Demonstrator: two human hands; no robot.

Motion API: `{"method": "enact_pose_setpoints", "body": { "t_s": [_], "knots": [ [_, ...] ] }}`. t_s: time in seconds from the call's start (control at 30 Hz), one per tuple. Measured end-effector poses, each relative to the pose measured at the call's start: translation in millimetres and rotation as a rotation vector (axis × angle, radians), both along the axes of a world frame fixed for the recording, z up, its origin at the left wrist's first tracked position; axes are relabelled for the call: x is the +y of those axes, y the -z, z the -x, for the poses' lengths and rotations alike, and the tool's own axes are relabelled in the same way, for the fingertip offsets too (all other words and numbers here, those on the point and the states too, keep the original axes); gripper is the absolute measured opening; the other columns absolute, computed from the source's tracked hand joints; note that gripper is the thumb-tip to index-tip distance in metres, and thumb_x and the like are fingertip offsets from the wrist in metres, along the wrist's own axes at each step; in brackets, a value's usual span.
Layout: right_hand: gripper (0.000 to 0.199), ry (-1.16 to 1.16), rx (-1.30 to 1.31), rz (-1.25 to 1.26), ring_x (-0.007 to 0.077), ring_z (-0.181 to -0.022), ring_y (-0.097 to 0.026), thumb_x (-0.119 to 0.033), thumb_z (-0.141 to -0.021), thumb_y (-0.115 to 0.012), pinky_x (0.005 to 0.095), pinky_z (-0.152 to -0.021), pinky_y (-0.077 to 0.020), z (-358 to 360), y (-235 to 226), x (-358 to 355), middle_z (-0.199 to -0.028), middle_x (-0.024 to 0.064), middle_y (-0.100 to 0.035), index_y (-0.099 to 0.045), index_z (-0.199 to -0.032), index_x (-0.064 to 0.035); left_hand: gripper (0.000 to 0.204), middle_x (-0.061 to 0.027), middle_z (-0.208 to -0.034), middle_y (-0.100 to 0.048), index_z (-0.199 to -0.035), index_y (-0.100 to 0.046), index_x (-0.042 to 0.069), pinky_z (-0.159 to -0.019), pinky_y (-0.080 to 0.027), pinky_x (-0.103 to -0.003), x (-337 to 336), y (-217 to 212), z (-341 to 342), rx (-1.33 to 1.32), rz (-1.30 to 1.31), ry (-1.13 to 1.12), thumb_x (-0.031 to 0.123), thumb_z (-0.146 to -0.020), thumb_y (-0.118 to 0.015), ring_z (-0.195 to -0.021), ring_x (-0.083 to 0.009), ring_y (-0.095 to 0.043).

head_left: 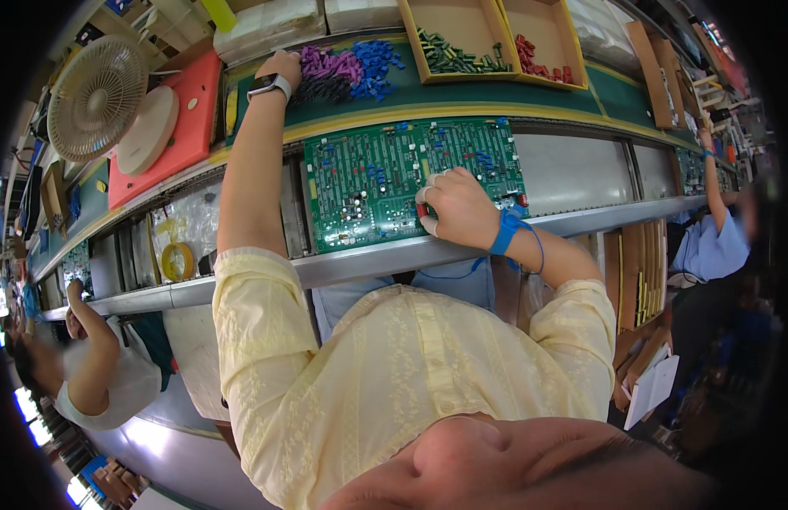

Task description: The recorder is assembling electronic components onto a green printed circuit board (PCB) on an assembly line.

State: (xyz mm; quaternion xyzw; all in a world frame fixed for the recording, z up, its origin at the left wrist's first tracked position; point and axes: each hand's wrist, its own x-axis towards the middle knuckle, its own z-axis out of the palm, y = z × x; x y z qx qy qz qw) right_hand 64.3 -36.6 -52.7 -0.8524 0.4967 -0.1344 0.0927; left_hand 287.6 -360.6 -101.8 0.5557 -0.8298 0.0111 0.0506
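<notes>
A large green circuit board (390,183) set with small parts lies on the rail in front of me. My right hand (462,208), with pale finger covers and a blue wrist strap (506,231), is closed over the board's near middle. Its thumb and finger pinch a small red component (423,210). My left hand (281,70), wearing a watch, reaches far forward to the left edge of loose purple parts (330,64) and black parts (322,88). Its fingers are curled, and whatever they hold is hidden. Blue parts (376,66) lie beside the purple ones.
Yellowish boxes hold green cylinders (453,53) and red cylinders (543,61) at the back. A fan (98,98) stands left on a red board (177,127). A metal rail (343,265) runs along the near edge. Other people work at the far left and far right.
</notes>
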Motion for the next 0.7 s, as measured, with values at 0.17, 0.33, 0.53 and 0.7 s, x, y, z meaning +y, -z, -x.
{"method": "enact_pose_setpoints", "body": {
  "t_s": [0.17, 0.33, 0.53, 0.7],
  "knots": [
    [0.019, 0.003, 0.067, -0.004, 0.0264, -0.075, -0.054, -0.015, -0.063, -0.067, 0.0369, -0.073, -0.0395, -0.9, 1.4, 0.4, -0.077, 0.0088, -0.055, -0.064, -0.08, -0.0062, 0.029, -0.0228, -0.096, -0.062, -0.106, -0.059, 0.004, -0.079, -0.05, -0.042, 23.5, -22.8, -3.4, 0.162, 0.097, -0.041, 0.018, -0.086, -0.044, -0.089, -0.0344, -0.061],
    [0.02, -0.004, 0.09, 0.002, 0.0267, -0.076, -0.054, -0.015, -0.063, -0.067, 0.0374, -0.074, -0.0396, -1.9, 6.9, 0.6, -0.076, 0.009, -0.055, -0.063, -0.08, -0.0058, 0.027, -0.0192, -0.085, -0.064, -0.105, -0.061, 0.009, -0.072, -0.05, -0.041, 64.8, -39.9, -13.4, 0.499, 0.151, -0.007, 0.02, -0.085, -0.048, -0.08, -0.0337, -0.062],
    [0.021, -0.026, 0.123, 0.062, 0.0269, -0.077, -0.054, -0.015, -0.063, -0.067, 0.0374, -0.075, -0.0395, -2.4, 11.3, 2.0, -0.077, 0.0093, -0.055, -0.063, -0.081, -0.0054, 0.02, -0.0108, -0.083, -0.066, -0.1, -0.063, 0.006, -0.069, -0.049, -0.028, 175.6, -34.8, -39.2, 0.979, -0.209, 0.235, 0.013, -0.081, -0.059, -0.074, -0.0176, -0.064],
    [0.02, -0.047, 0.117, 0.017, 0.0267, -0.077, -0.054, -0.015, -0.063, -0.066, 0.0372, -0.077, -0.0396, 1.8, 11.4, -2.3, -0.077, 0.0095, -0.055, -0.062, -0.08, -0.0048, 0.015, -0.0134, -0.076, -0.063, -0.093, -0.063, 0.008, -0.06, -0.049, -0.03, 262.1, -32.7, -60.7, 0.748, -0.322, 0.262, 0.01, -0.078, -0.062, -0.064, -0.0231, -0.063]
  ]
}}
